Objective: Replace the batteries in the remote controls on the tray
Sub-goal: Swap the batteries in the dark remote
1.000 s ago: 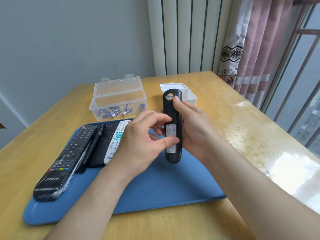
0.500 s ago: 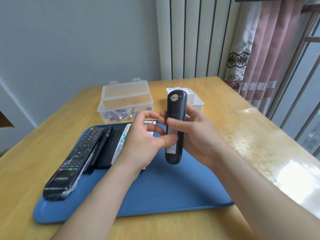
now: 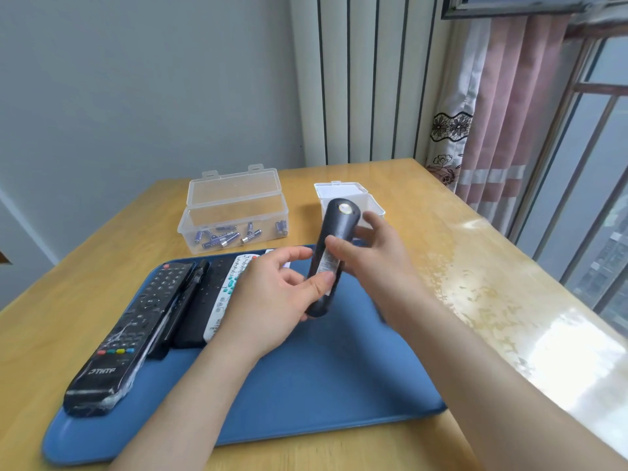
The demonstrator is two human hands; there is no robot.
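A slim black remote is held back-side up above the blue tray, tilted with its top leaning right. My right hand grips its middle from the right, thumb across the white label. My left hand holds its lower end, thumb pressed on the label's lower part. Several other remotes lie on the tray's left side: a wrapped black remote, a thin black one, a black flat one and a white remote. A clear box behind the tray holds several batteries.
A small white open box stands behind the held remote. The wooden table runs to the right toward a curtain and window bars. A wall and radiator stand behind the table.
The view shifted so the table sits lower in frame. The held remote has tilted from upright to leaning right, and my left thumb has slid lower on its label.
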